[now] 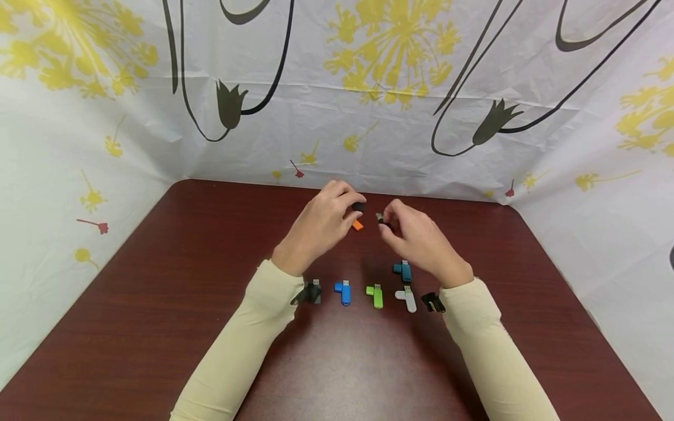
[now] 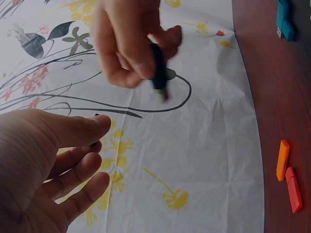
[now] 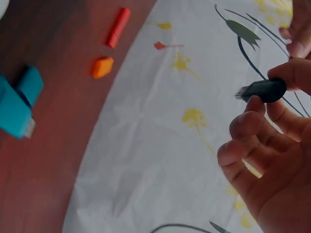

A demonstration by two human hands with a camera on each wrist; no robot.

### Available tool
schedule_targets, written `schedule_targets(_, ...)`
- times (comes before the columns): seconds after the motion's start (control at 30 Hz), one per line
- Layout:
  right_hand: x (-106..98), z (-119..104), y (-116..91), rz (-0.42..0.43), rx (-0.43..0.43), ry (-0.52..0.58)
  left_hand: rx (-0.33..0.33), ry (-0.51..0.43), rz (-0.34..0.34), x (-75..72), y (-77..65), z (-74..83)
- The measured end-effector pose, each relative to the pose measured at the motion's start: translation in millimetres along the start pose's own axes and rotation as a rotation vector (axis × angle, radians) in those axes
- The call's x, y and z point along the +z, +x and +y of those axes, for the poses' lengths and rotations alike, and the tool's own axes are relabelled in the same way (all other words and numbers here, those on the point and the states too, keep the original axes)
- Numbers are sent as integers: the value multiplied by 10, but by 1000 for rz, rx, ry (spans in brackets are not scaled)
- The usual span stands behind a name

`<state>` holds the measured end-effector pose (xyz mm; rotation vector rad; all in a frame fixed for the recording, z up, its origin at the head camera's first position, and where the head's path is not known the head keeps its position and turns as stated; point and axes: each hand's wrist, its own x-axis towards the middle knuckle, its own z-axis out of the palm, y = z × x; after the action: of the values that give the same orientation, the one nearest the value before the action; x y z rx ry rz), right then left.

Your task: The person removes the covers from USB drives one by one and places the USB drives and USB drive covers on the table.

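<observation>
Above the far part of the table, my right hand (image 1: pixel 418 237) pinches a black USB flash drive (image 3: pixel 265 91) between thumb and fingers. Its metal plug is bare and points toward my left hand. The left hand (image 1: pixel 326 219) holds a small black cap (image 1: pixel 359 206) between thumb and fingertips, mostly covered by them in the left wrist view. A short gap separates the two hands. On the table below lie an orange USB stick (image 2: pixel 283 160) and a red one (image 2: pixel 293 190).
Nearer on the dark red table (image 1: pixel 158 304) lie uncapped flash drives: blue (image 1: pixel 345 293), green (image 1: pixel 378 296), white (image 1: pixel 410 301) and teal (image 1: pixel 406 272). A grey one (image 1: pixel 317 297) is partly hidden by the left wrist device. A patterned sheet (image 1: pixel 300 117) stands behind.
</observation>
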<state>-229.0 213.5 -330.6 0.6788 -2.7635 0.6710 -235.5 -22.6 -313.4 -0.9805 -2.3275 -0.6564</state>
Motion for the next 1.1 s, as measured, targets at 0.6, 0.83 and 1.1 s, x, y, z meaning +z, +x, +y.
schedule_targets(0.6, 457, 65, 23, -396, 230, -101, 24, 23, -33, 50, -8, 12)
schedule_targets(0.83, 585, 83, 31, -434, 262, -202, 16, 16, -37, 57, -3, 19)
schedule_targets(1.1, 646, 70, 16, -457, 248, -165, 7, 15, -47, 65, -9, 18)
